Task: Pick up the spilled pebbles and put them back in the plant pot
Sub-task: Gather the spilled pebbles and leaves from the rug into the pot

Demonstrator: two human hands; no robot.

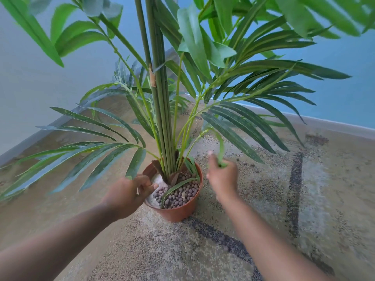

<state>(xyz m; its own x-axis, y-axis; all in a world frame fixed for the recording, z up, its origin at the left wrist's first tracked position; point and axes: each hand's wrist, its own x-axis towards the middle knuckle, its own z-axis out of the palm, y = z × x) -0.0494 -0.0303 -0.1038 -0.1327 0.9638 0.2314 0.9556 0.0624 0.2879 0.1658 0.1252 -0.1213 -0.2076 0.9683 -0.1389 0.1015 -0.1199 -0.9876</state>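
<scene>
Below, the left hand point(129, 192) rests curled on the terracotta plant pot point(178, 209) rim, fingertips pinched together over the white filler, probably releasing pebbles; whether any are held cannot be told. The right hand point(222, 175), motion-blurred, is closed round a green frond point(220, 147), apparently holding it clear. Rounded brown pebbles point(182, 194) fill the pot's right side; a few lie on the speckled carpet point(253, 180).
</scene>
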